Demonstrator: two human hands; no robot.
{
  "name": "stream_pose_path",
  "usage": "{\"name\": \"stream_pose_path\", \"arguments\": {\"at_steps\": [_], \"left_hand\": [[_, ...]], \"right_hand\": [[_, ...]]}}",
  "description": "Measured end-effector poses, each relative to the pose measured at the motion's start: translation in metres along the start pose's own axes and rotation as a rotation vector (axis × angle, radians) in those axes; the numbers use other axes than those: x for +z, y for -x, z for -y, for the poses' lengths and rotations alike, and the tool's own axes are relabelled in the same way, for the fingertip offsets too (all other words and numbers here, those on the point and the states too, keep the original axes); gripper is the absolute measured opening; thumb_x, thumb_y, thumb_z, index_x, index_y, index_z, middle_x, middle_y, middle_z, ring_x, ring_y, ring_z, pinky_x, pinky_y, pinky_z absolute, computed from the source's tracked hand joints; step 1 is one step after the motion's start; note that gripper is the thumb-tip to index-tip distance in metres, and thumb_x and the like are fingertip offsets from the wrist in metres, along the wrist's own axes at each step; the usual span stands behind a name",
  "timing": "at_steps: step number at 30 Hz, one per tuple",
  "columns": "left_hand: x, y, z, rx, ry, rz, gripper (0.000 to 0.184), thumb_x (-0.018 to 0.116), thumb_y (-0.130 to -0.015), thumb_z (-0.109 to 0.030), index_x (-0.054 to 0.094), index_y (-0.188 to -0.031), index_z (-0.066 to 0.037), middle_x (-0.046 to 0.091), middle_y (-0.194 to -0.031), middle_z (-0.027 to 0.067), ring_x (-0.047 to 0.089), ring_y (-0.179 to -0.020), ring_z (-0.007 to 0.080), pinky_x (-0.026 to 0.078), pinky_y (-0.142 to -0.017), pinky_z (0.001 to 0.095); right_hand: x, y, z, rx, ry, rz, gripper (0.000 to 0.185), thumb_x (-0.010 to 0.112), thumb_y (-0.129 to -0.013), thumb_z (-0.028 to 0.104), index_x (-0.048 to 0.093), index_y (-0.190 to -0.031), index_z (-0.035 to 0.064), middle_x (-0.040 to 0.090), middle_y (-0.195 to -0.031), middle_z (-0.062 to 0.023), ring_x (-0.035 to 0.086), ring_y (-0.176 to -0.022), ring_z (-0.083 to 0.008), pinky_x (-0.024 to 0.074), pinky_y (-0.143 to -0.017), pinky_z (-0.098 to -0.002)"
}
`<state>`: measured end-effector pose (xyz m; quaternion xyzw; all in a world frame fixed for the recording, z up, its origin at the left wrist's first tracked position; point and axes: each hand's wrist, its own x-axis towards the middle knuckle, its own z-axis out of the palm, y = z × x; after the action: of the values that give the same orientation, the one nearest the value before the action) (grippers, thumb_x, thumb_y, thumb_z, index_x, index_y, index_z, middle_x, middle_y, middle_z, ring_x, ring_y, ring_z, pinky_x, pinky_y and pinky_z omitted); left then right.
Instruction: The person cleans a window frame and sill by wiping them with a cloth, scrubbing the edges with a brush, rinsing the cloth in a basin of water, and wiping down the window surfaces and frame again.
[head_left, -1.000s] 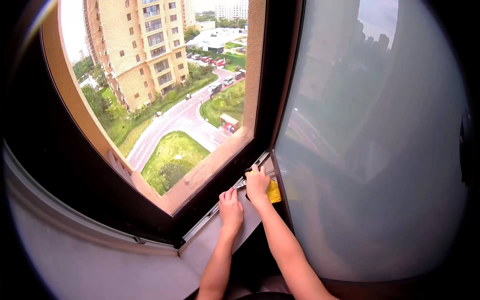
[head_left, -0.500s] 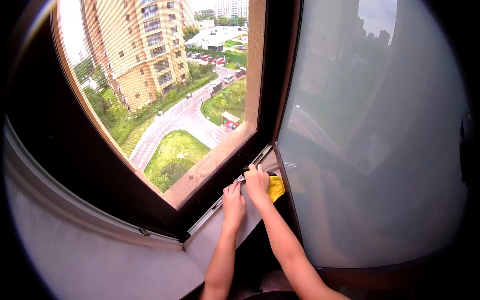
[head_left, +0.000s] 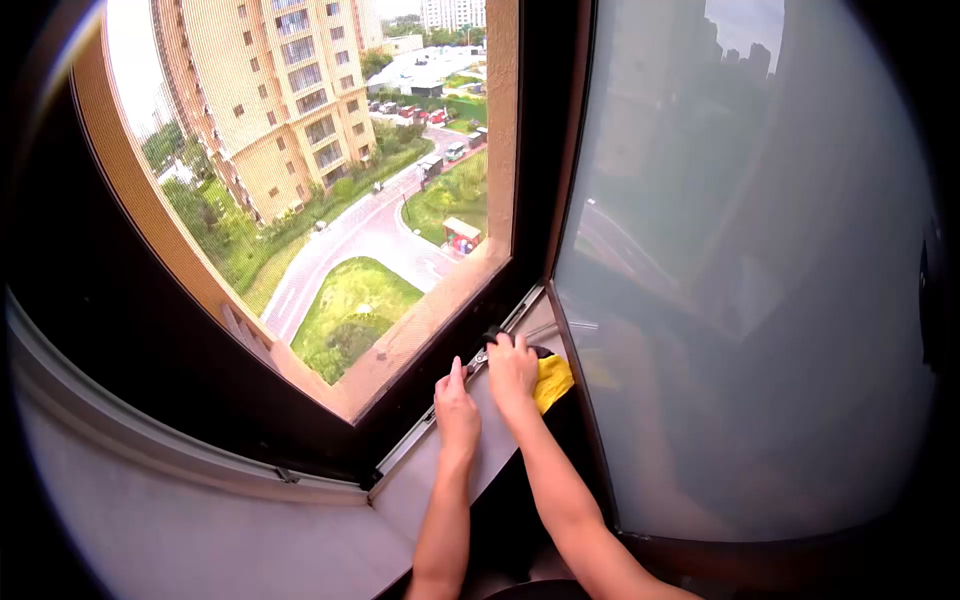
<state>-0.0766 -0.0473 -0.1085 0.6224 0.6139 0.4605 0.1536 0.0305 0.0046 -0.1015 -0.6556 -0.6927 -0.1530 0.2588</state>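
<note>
My left hand point(head_left: 456, 408) is at the metal track point(head_left: 408, 446) along the bottom of the window frame, its index finger raised and the others curled round the end of a small dark piece. Just right of it, my right hand point(head_left: 513, 368) is closed round a black-ended tool point(head_left: 493, 335) over the track. Between the hands a metal hinge arm point(head_left: 480, 360) shows. A yellow cloth point(head_left: 553, 382) hangs beside my right hand, close to the edge of the opened sash. What lies under my right palm is hidden.
The frosted glass sash point(head_left: 740, 300) stands open on the right. On the left is the dark window frame point(head_left: 200, 370) with a mesh screen, and buildings and a path show beyond it. A pale sill point(head_left: 400, 510) runs below the track.
My left hand has moved slightly left, away from my right hand, and its index finger has lifted. The black tool end now shows above my right hand. The view has shifted a little.
</note>
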Motion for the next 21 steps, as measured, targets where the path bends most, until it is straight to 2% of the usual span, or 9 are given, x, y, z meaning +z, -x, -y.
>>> {"name": "stream_pose_path", "arguments": {"at_steps": [3, 5, 7, 9, 11, 13, 17, 19, 21], "left_hand": [[0.002, -0.001, 0.001, 0.0, 0.021, -0.014, 0.058, 0.047, -0.083, 0.013, 0.052, -0.14, 0.004, 0.068, -0.113, 0.0217, 0.062, -0.11, 0.0339, 0.049, -0.098, 0.0419], [0.002, -0.003, 0.001, 0.011, 0.029, -0.025, 0.058, 0.046, -0.082, 0.014, 0.052, -0.139, 0.004, 0.068, -0.112, 0.0225, 0.063, -0.11, 0.0337, 0.049, -0.098, 0.042], [0.003, -0.001, 0.003, -0.013, 0.047, -0.029, 0.058, 0.046, -0.081, 0.015, 0.053, -0.138, 0.005, 0.068, -0.112, 0.0218, 0.063, -0.109, 0.034, 0.05, -0.098, 0.042], [0.002, 0.003, 0.006, -0.014, 0.034, -0.023, 0.058, 0.046, -0.081, 0.014, 0.053, -0.138, 0.005, 0.068, -0.111, 0.0219, 0.063, -0.109, 0.0342, 0.05, -0.098, 0.042], [0.007, -0.007, 0.004, 0.003, 0.038, -0.035, 0.058, 0.046, -0.081, 0.014, 0.054, -0.137, 0.005, 0.068, -0.111, 0.0221, 0.064, -0.108, 0.0344, 0.05, -0.098, 0.0419], [0.004, -0.003, 0.006, 0.011, 0.029, -0.03, 0.057, 0.045, -0.08, 0.015, 0.054, -0.136, 0.006, 0.068, -0.111, 0.0223, 0.064, -0.106, 0.0345, 0.05, -0.097, 0.0419], [0.003, -0.002, 0.008, -0.02, 0.09, -0.011, 0.054, 0.045, -0.081, 0.013, 0.056, -0.133, 0.007, 0.069, -0.11, 0.0221, 0.064, -0.108, 0.0341, 0.05, -0.098, 0.0422], [0.006, 0.001, 0.011, -0.039, 0.091, -0.007, 0.053, 0.046, -0.081, 0.012, 0.057, -0.133, 0.006, 0.068, -0.113, 0.0214, 0.064, -0.109, 0.0341, 0.05, -0.098, 0.0415], [0.01, -0.002, 0.014, -0.059, 0.094, -0.008, 0.052, 0.049, -0.082, 0.011, 0.058, -0.133, 0.004, 0.068, -0.118, 0.02, 0.064, -0.111, 0.0342, 0.05, -0.099, 0.0402]], "right_hand": [[0.001, 0.012, -0.002, -0.088, -0.035, 0.013, 0.018, 0.062, -0.088, 0.018, 0.076, -0.098, 0.0131, 0.067, -0.104, -0.0014, 0.061, -0.099, -0.0243, 0.0528, -0.078, -0.0401], [-0.003, 0.008, -0.016, -0.098, -0.246, 0.012, 0.019, 0.063, -0.086, 0.017, 0.076, -0.099, 0.0127, 0.068, -0.107, -0.0021, 0.062, -0.1, -0.0243, 0.0535, -0.079, -0.0385], [-0.006, -0.008, -0.014, -0.023, -0.234, 0.074, 0.021, 0.063, -0.085, 0.016, 0.076, -0.101, 0.0133, 0.068, -0.104, -0.0029, 0.062, -0.101, -0.025, 0.0543, -0.079, -0.0365], [-0.007, -0.01, -0.006, -0.014, -0.209, 0.069, 0.025, 0.059, -0.087, 0.011, 0.077, -0.105, 0.0124, 0.069, -0.108, -0.0059, 0.063, -0.1, -0.028, 0.0553, -0.079, -0.0396], [-0.005, 0.01, -0.003, -0.079, -0.177, 0.071, 0.025, 0.06, -0.086, 0.011, 0.077, -0.104, 0.0128, 0.069, -0.106, -0.0059, 0.062, -0.099, -0.0284, 0.055, -0.078, -0.0398], [-0.014, 0.027, -0.001, -0.173, -0.18, 0.036, 0.019, 0.064, -0.084, 0.015, 0.076, -0.099, 0.0137, 0.066, -0.097, -0.0028, 0.061, -0.094, -0.0261, 0.0532, -0.073, -0.0372], [-0.005, 0.004, -0.006, 0.102, -0.053, -0.082, 0.012, 0.064, -0.085, 0.018, 0.074, -0.088, 0.0139, 0.063, -0.096, -0.0029, 0.06, -0.097, -0.0254, 0.0529, -0.072, -0.0373], [-0.001, 0.014, 0.006, -0.014, -0.02, 0.02, 0.018, 0.063, -0.083, 0.015, 0.076, -0.096, 0.0151, 0.064, -0.1, -0.0027, 0.06, -0.096, -0.0262, 0.054, -0.073, -0.0395], [-0.003, 0.031, 0.017, -0.091, -0.075, 0.069, 0.022, 0.065, -0.082, 0.018, 0.077, -0.101, 0.0166, 0.064, -0.1, -0.0021, 0.061, -0.096, -0.0259, 0.0547, -0.072, -0.037]]}}
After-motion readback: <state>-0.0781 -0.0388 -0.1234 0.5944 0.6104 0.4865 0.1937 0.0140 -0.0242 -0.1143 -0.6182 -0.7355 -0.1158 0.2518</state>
